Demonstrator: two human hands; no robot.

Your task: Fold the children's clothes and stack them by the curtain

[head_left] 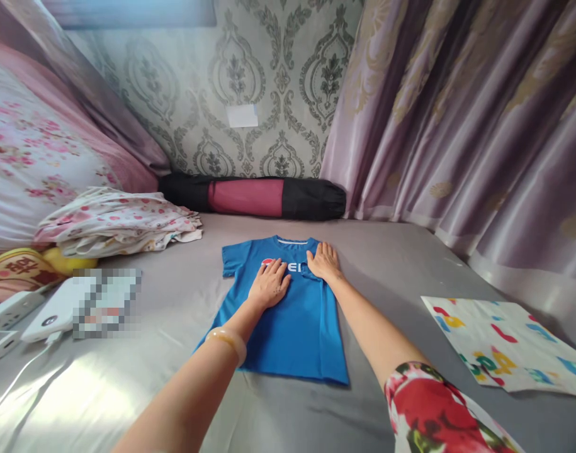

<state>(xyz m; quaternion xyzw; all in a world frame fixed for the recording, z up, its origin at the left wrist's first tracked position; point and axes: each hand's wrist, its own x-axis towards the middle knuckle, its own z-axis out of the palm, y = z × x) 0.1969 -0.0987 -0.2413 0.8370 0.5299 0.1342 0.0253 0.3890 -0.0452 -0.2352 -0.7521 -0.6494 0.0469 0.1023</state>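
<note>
The blue T-shirt (pixel 292 327) lies face up on the grey bed sheet (pixel 174 390) right in front of me, collar (pixel 292 241) towards the wall and hem (pixel 297 375) nearest my body. Both my hands rest flat on its chest, palms down, pinching nothing: my left hand (pixel 269 284), with a pale bangle (pixel 228 340) on the wrist, covers the start of the white lettering with fingers loosely spread, and my right hand (pixel 323 262) presses the shoulder at the right edge, fingers close together. The short sleeve (pixel 231 259) on the left side sticks out, while the right edge runs straight with no sleeve showing, so that side looks turned in. I judge the shirt to be light, thin knit: soft and limp, with no stiffness of its own, so it should sag and crumple wherever it is lifted unsupported, and it may slide a little on the smooth sheet. Nothing about it is fragile. The best places to take hold seem to be the seams, at the shoulder by the collar, the sleeve end or the hem corners, with a pinch of thumb and fingers. Well apart lie a rolled black-and-maroon bag (pixel 254 195) at the wall, a pile of folded floral cloth (pixel 122 220), a white power bank (pixel 51 311) and a patterned cloth (pixel 500 343).
</note>
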